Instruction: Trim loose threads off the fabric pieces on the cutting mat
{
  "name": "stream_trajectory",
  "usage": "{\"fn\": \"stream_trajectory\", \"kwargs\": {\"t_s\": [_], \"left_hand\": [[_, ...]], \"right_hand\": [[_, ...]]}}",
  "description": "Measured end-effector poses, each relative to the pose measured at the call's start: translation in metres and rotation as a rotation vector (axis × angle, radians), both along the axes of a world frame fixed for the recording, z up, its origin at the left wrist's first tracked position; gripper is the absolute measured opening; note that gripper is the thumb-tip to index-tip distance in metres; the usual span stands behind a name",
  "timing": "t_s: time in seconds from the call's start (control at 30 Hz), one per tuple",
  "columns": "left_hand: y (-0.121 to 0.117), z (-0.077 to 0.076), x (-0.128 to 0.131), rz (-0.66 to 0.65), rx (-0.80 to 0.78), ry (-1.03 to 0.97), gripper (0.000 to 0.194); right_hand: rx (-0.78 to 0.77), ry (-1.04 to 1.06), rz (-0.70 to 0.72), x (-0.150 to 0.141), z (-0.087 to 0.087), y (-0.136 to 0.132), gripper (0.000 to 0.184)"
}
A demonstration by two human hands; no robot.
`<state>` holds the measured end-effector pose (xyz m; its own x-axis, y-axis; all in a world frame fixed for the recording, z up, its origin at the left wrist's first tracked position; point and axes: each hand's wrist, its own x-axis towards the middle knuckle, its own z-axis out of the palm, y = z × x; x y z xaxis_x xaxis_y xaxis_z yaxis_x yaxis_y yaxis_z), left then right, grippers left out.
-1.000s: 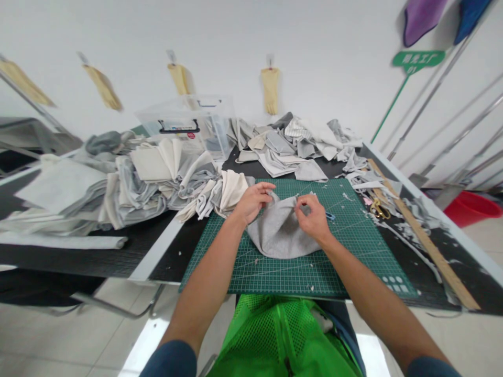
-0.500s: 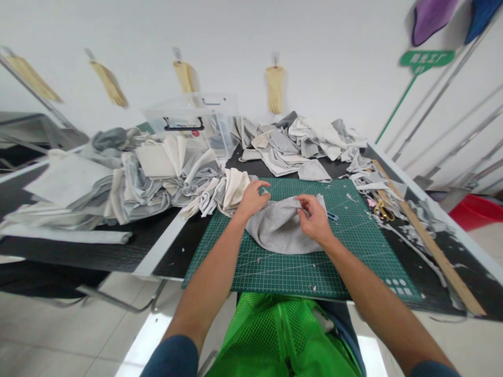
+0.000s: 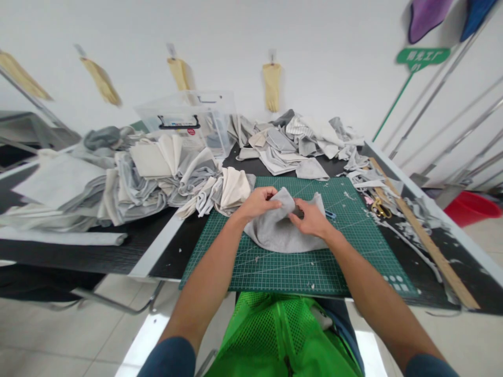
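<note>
A piece of light grey fabric [image 3: 275, 233] lies bunched on the green cutting mat [image 3: 243, 272], its far edge lifted between my hands. My left hand [image 3: 262, 203] pinches a raised corner of it at the left, thumb on top. At the right, my right hand [image 3: 310, 217] is closed on another fold, with thumb and forefinger near the middle of the raised edge. A blue cutter [image 3: 330, 214] lies on the mat just right of the fabric, partly behind it.
Piled fabric pieces [image 3: 149, 178] cover the table on the left, by a clear plastic box [image 3: 184, 120]. More scraps [image 3: 283, 146] lie at the back. On the right are gold-handled scissors [image 3: 380, 208], a long wooden ruler [image 3: 428, 241] and trimmings. Beyond the table stands a red basin [image 3: 469, 208].
My left hand has gone from spread fingers to pinching the fabric, and a corner now stands up between my hands. My right hand has stayed on the cloth, moving slightly down.
</note>
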<state>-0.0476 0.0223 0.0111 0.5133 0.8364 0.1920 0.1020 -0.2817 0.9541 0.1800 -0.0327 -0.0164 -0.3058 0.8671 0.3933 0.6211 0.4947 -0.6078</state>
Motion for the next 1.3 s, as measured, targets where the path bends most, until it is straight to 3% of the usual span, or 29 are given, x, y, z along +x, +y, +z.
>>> {"fn": "stream_trajectory", "kwargs": {"t_s": [0.1, 0.2, 0.3, 0.4, 0.47, 0.63, 0.8, 0.93, 1.07, 1.17, 1.3], "left_hand": [[0.004, -0.001, -0.002, 0.082, -0.012, -0.057, 0.028], [0.006, -0.002, -0.002, 0.133, -0.012, -0.113, 0.023], [0.004, 0.0, -0.003, 0.103, 0.016, -0.132, 0.02], [-0.001, 0.003, -0.005, -0.01, 0.023, -0.083, 0.016], [-0.004, 0.004, -0.006, -0.078, 0.012, -0.036, 0.013], [-0.005, 0.003, -0.004, -0.084, 0.032, 0.009, 0.018], [0.003, -0.001, -0.003, 0.095, 0.051, 0.033, 0.024], [0.006, -0.001, -0.004, 0.171, 0.068, -0.01, 0.024], [0.003, 0.001, -0.003, 0.168, 0.054, -0.029, 0.028], [0.0, 0.001, 0.0, 0.153, 0.052, -0.034, 0.029], [-0.003, 0.003, 0.003, 0.195, 0.053, -0.038, 0.029]], "right_hand": [[-0.039, -0.097, -0.002, 0.004, 0.003, 0.001, 0.026], [-0.138, 0.064, -0.014, 0.012, 0.007, 0.006, 0.035], [-0.155, 0.144, -0.254, 0.028, 0.004, 0.019, 0.032], [-0.019, -0.055, -0.525, 0.053, -0.006, 0.033, 0.024], [-0.039, -0.213, -0.593, 0.067, -0.016, 0.04, 0.02], [-0.173, -0.411, -0.569, 0.078, -0.035, 0.047, 0.019], [-0.195, -0.365, -0.594, 0.076, -0.039, 0.05, 0.023], [-0.171, -0.303, -0.618, 0.082, -0.029, 0.05, 0.021], [0.038, 0.008, -0.666, 0.078, -0.013, 0.046, 0.028], [0.052, 0.231, -0.491, 0.061, -0.003, 0.037, 0.026], [0.071, 0.279, -0.346, 0.03, 0.008, 0.021, 0.026]]}}
